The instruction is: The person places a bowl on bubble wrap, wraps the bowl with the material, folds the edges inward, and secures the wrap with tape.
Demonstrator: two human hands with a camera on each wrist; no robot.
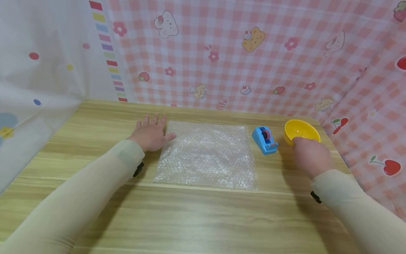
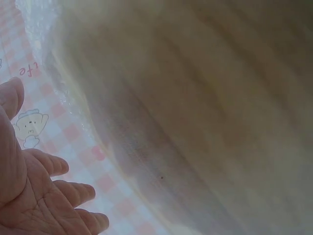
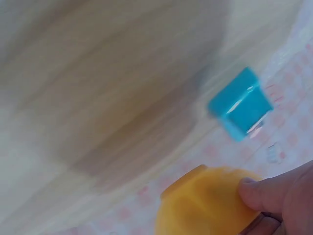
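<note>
Right hand (image 1: 312,157): thumb (image 3: 259,193) pressed to the outer wall of a yellow bowl (image 1: 301,129) near the rim, the other fingers bent in behind it, gripping; those fingers are partly hidden and cut off in the right wrist view, and the hand is blurred in the head view. Left hand (image 1: 149,135): five fingers extended and spread, holding nothing, thumb over the left edge of the bubble wrap (image 1: 207,155); whether it touches the sheet cannot be determined, and the left wrist view cuts off part of this hand. Bowl count: one, at the right rear of the table (image 1: 203,218), opening upward and inclined toward the person; being round, it has no long axis. Contact between bowl and table cannot be confirmed, the near side being covered by the hand. Tape dispensers: one, blue tape dispenser (image 1: 264,141), carrying one reddish roll, standing between sheet and bowl, long axis running front to back, near end angled slightly right. Bubble wrap: one sheet, lying flat, long axis left to right. Two pale sleeves (image 1: 92,190) are cut off by the frame. Patterned cloth (image 1: 203,42) hangs behind.
</note>
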